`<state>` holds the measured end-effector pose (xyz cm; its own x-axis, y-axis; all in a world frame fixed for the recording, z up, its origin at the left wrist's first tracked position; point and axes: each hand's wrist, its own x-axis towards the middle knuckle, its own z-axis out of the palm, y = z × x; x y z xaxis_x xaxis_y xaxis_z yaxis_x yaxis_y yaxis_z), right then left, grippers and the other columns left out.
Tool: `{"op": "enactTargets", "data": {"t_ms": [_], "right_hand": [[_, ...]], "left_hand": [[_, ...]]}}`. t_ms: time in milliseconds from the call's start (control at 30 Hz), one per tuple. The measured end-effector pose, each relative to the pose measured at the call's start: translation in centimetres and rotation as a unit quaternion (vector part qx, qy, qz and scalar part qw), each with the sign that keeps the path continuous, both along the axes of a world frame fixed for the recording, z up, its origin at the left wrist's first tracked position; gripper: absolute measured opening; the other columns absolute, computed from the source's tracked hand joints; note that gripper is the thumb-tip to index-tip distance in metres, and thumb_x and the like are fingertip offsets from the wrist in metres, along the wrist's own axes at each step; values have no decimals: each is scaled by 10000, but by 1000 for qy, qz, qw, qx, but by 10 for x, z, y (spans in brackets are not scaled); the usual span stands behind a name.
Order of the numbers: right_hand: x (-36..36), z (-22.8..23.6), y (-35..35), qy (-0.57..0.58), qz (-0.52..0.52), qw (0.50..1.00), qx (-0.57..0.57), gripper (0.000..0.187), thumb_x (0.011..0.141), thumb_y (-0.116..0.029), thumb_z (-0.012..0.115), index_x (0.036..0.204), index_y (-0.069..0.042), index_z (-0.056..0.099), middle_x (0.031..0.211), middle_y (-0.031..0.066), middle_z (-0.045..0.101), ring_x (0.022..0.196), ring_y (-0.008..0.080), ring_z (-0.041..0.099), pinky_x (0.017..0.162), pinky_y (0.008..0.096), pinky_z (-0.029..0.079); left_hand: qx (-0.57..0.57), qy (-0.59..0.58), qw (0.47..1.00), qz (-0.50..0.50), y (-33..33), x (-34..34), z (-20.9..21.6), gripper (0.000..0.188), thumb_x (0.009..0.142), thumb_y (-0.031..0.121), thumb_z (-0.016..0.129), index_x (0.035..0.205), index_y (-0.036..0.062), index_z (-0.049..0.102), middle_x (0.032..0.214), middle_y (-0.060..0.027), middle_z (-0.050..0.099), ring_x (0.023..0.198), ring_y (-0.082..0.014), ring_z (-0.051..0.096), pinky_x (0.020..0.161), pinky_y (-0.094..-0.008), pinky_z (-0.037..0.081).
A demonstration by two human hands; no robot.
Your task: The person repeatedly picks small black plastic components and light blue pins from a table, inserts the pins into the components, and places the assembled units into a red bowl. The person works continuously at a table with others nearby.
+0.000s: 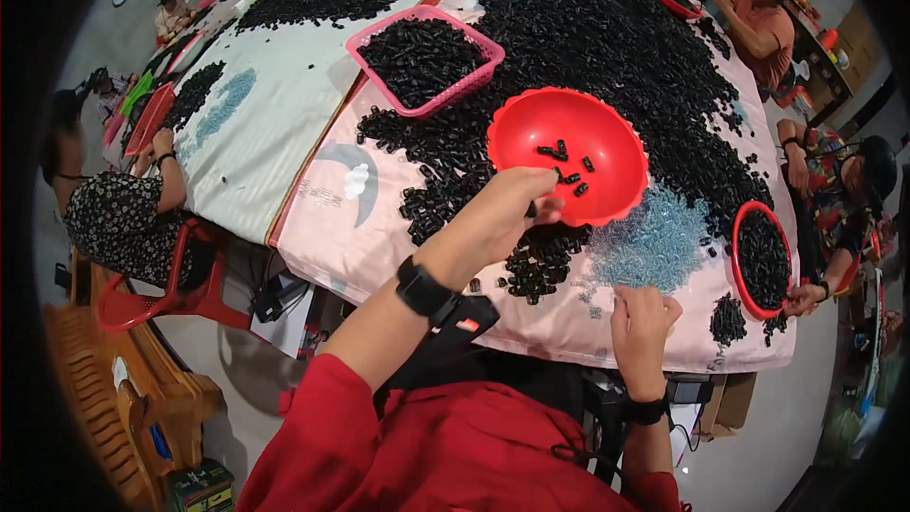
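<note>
My left hand (pixel 521 210) reaches over the near rim of a red scalloped bowl (pixel 611 137), its fingers closed around a small black plastic piece. Several similar black pieces (pixel 580 189) lie loose in the bowl. At the table's front, my right hand (pixel 641 320) is closed at the lower edge of a heap of small clear bluish pieces (pixel 654 242); what its fingers hold, if anything, is too small to make out. Between my hands sits a cluster of dark glossy pieces (pixel 538 270).
A wide mound of black pieces (pixel 578 33) covers much of the far table. Beyond the bowl stands a pink basket (pixel 488 64) full of them. To the right, a person's hand (pixel 806 299) touches a red oval basket (pixel 737 256). Another person (pixel 133 209) sits at the left table.
</note>
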<state>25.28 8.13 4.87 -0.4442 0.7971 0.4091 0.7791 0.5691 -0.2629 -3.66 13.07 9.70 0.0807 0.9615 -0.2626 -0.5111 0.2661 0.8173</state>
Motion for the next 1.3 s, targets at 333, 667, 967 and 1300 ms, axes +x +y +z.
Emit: {"op": "enactTargets", "data": {"t_ms": [333,667,967,1300], "right_hand": [[3,-9,-3,42,-21,999,-1,185,918,-22,729,1090,-87,707,948,55,667,941,220,635,1002,415,341],[-16,-13,-8,65,8,998,-24,156,917,-39,756,1060,-83,710,953,50,697,965,226,654,1000,418,355],[-18,-14,-11,66,14,998,2,157,923,-13,747,1055,-83,698,927,30,666,892,194,626,982,388,341],[-24,-8,-19,95,48,992,-66,148,922,-37,738,1055,-86,697,964,46,695,927,224,652,961,410,354]], "left_hand": [[13,133,988,82,-6,6,23,432,1080,253,609,1392,-42,560,1314,-129,652,1113,-201,677,924,-365,585],[109,640,746,147,-79,-7,-73,157,931,136,744,1039,22,753,980,-127,685,873,-302,698,770,-404,561],[128,710,673,163,-86,1,-84,181,828,89,818,970,56,710,950,-127,614,938,-364,649,794,-457,544],[-40,132,990,-27,-126,18,-67,216,1100,216,601,1224,52,667,1053,-44,705,902,-107,658,769,-255,554]]}}
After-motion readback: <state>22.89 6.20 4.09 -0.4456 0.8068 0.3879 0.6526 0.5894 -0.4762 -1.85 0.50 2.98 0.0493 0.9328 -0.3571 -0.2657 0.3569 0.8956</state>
